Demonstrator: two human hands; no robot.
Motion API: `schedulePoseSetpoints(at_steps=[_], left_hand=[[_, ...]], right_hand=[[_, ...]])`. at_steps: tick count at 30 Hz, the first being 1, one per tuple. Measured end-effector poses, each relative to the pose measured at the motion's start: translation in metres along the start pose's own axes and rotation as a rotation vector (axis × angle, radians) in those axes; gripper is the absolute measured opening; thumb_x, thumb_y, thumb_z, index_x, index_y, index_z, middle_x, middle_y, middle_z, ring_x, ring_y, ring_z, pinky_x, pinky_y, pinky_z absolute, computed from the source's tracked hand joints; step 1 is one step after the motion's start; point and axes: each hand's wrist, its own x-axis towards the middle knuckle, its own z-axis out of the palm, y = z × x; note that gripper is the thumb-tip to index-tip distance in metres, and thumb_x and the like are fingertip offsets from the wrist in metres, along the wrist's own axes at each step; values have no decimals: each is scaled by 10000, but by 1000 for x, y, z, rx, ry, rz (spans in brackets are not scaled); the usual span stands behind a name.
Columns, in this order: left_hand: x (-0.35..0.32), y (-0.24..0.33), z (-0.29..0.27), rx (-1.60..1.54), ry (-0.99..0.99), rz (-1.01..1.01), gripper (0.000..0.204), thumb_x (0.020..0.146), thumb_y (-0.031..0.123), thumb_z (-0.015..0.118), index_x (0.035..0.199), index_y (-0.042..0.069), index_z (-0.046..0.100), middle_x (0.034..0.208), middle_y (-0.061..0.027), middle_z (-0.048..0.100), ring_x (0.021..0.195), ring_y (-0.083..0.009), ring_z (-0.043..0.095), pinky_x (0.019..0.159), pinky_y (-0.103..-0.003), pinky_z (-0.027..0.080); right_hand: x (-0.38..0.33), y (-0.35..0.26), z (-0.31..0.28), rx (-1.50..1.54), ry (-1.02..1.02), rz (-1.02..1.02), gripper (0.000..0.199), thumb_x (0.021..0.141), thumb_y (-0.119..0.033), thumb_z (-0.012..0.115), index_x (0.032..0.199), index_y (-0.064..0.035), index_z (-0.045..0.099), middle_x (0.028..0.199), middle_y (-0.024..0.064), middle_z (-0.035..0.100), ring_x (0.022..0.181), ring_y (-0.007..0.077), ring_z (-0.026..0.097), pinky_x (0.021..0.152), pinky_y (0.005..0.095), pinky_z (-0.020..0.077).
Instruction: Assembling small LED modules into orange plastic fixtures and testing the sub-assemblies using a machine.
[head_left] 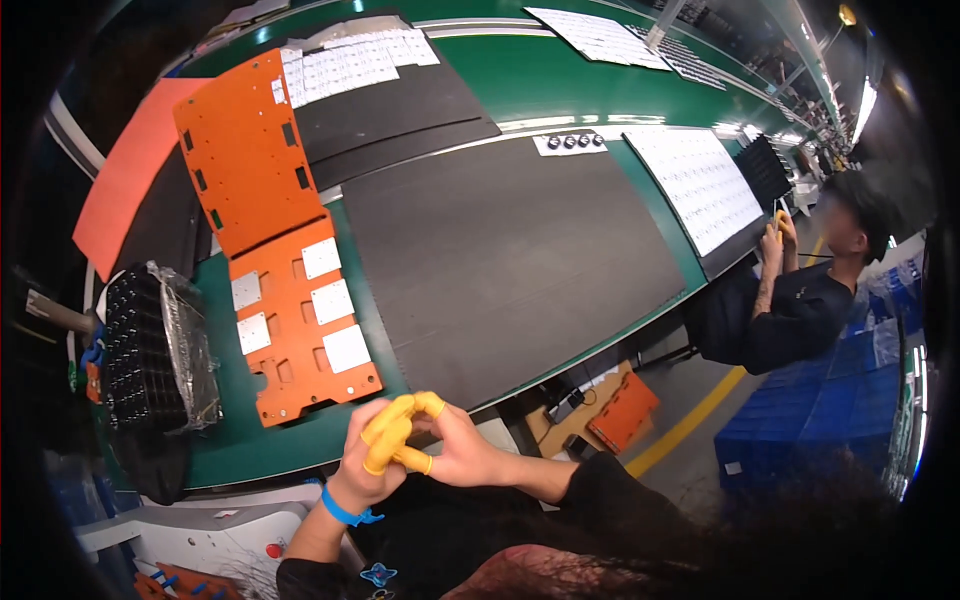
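My left hand (368, 462), with a blue wrist strap (343, 508), and my right hand (462, 447) meet at the front edge of the green table. Yellow finger cots (388, 440) cover fingertips on both hands. The fingers are bent and pressed together, those of the two hands touching. Whatever lies between them, if anything, is hidden. Just beyond my left hand lies an orange fixture plate (290, 365) with several white square plates (332, 301) set on it. Its orange lid (245, 150) is folded back, away from me.
A dark mat (510, 265) covers the middle of the table. Black trays in clear wrap (150, 350) stand at the left. White sheets of parts (695, 190) lie at the right. Beside them a co-worker (800, 290) handles something small. Blue crates (810, 430) are stacked behind.
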Motion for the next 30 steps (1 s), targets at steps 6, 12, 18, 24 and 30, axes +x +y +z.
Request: schedulePoseSetpoints(at_steps=[6,12,18,24,30], left_hand=[[33,7,5,-182,-164,-81,730,657,-84,636,1349,2,422,1358,-184,425,1264,-393,376,1002,-433,392],[60,7,11,93,-263,182,593,744,52,654,1315,27,497,1382,-186,415,1268,-409,356,1035,-473,370],[55,11,62,85,-517,598,451,763,134,601,1205,47,596,1058,-105,583,1103,-288,497,879,-359,450],[30,-4,92,46,-609,775,300,795,153,588,1076,63,642,697,1,567,798,-178,581,704,-294,448],[17,-22,92,-56,-853,644,45,782,134,598,754,109,622,658,-39,637,718,-205,673,655,-332,498]], right_hand=[[5,3,-14,110,82,36,408,862,-34,700,1190,18,462,1106,86,571,1045,155,605,906,319,507],[44,-15,-83,-40,83,195,208,894,18,611,1094,8,553,1007,78,643,939,150,638,830,302,525],[118,-18,-195,-716,506,110,159,873,-26,632,1025,9,602,866,90,675,776,147,651,721,290,526],[141,-46,-223,-1294,478,168,292,817,-204,705,1016,5,665,896,169,667,800,288,667,740,391,534],[155,-47,-216,-1358,254,152,288,784,-160,720,1003,14,655,915,181,657,850,294,660,757,384,527]])
